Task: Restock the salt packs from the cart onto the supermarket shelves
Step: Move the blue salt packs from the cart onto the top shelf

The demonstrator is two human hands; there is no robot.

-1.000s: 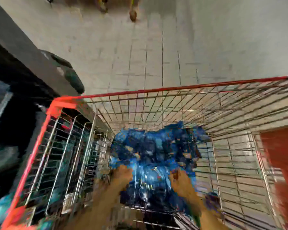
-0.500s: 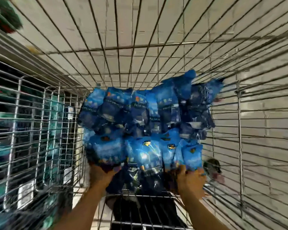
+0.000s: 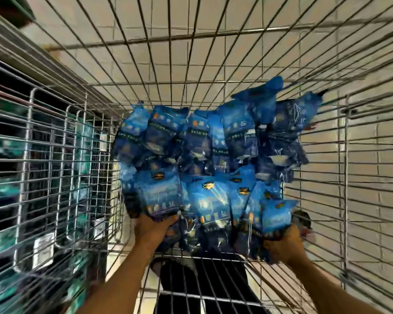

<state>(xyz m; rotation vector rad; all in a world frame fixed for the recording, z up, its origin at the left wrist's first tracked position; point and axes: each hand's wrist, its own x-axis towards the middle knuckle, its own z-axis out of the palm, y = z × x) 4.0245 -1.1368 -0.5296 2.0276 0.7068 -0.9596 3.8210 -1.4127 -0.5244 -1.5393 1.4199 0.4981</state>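
Several blue salt packs (image 3: 213, 159) lie heaped on the floor of the wire cart (image 3: 191, 71), filling its middle. My left hand (image 3: 153, 227) grips the near edge of the pack at the heap's near left. My right hand (image 3: 281, 242) grips the lower edge of a pack at the near right. Both forearms reach in from the bottom of the head view. The fingertips of both hands are hidden under the packs.
The cart's wire walls close in on all sides. Through the left wall (image 3: 43, 177) I see dark shelving with teal packets (image 3: 0, 189). Pale floor tiles (image 3: 361, 200) show through the right wall and bottom. A dark shoe (image 3: 168, 270) shows below the cart's near edge.
The view has dropped from the aisle floor and the cart's red rim deep into the cart. Both hands have stayed at the near edge of the heap, spreading wider apart.
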